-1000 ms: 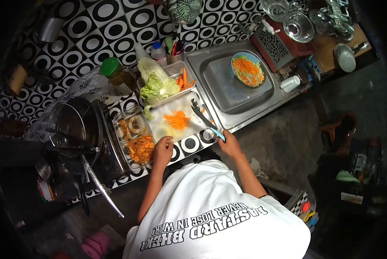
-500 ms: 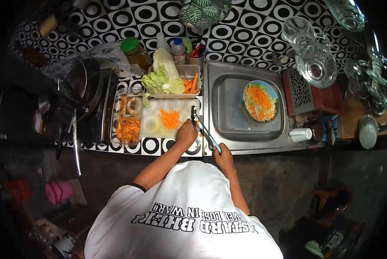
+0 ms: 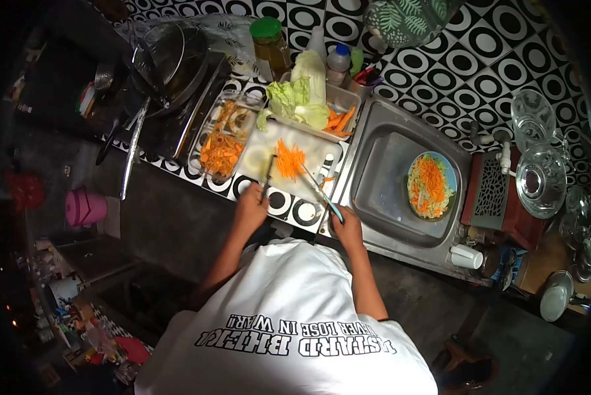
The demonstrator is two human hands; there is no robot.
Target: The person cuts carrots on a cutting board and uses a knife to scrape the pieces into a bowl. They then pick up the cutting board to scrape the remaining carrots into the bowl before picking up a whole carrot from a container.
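Observation:
My left hand (image 3: 250, 205) is closed around a slim black tool (image 3: 269, 172), its upper end over the left part of the pale cutting board (image 3: 258, 146). A pile of shredded carrot (image 3: 289, 159) lies on the board, right of that tool. In my right hand (image 3: 349, 227) is a knife (image 3: 335, 210) with a light blue handle, its blade pointing up-left with the tip at the shreds' right edge. Behind the board, a container (image 3: 345, 99) holds napa cabbage (image 3: 308, 76), loose leaves and carrots (image 3: 339, 120). Small orange scraps lie near the blade.
Left of the board sits a clear divided container (image 3: 241, 133) with orange pieces, beside a stove with a pan (image 3: 183, 82). The steel sink (image 3: 364, 178) to the right holds a bowl (image 3: 451, 176) of shredded vegetables. A white cup (image 3: 466, 257) stands at its right corner.
My left hand and the black tool have moved left, from the board's right edge to its left side. The knife has swung over toward the carrot pile. The whole view has turned.

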